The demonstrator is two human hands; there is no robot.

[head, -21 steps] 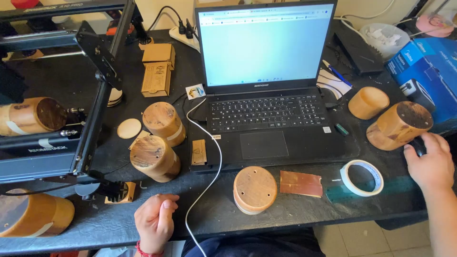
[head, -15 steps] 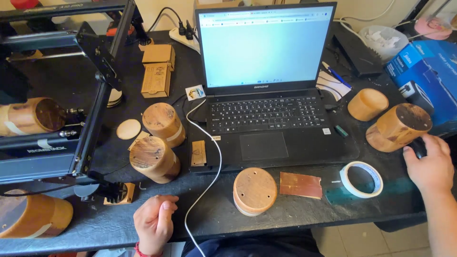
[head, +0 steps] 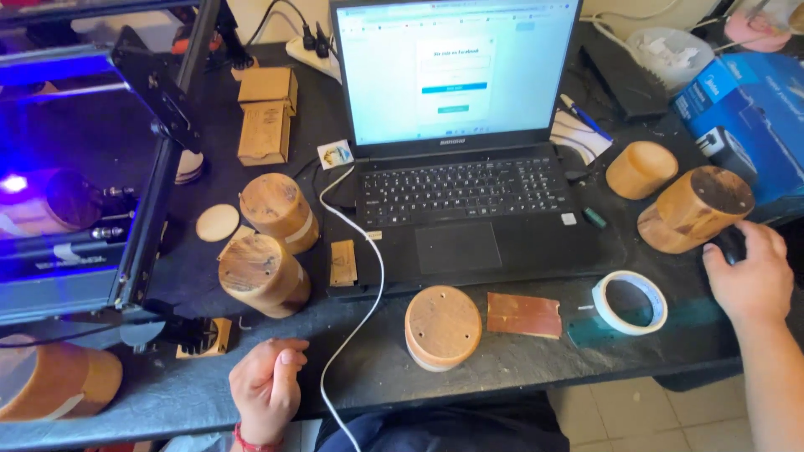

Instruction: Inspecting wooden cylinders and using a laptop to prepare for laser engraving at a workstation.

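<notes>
From the head camera, the left hand point(head: 266, 387) rests on the near edge of the dark bench point(head: 536, 360), its grip curled into a loose fist with nothing in it; a white cable point(head: 366, 293) runs just beside it toward the open laptop point(head: 461, 167). Nearest in front of this hand stand two wooden cylinders, one point(head: 261, 274) tilted on its side and another point(head: 278, 209) just behind it, touching or nearly so. A round wooden lid point(head: 442, 326) lies between the two hands, with a brown rectangular sheet point(head: 524, 315) just beside it and a roll of white tape point(head: 629, 302) further right. The right hand point(head: 751, 276) lies palm down at the far right of the bench, its grip closed lightly over a black computer mouse point(head: 730, 244), of which only a small part shows past the fingers. A large wooden cup point(head: 693, 209) lies tipped on its side just beside that hand, and a smaller wooden cup point(head: 641, 169) stands behind it. At far left a laser engraver frame point(head: 159, 109) glows blue
</notes>
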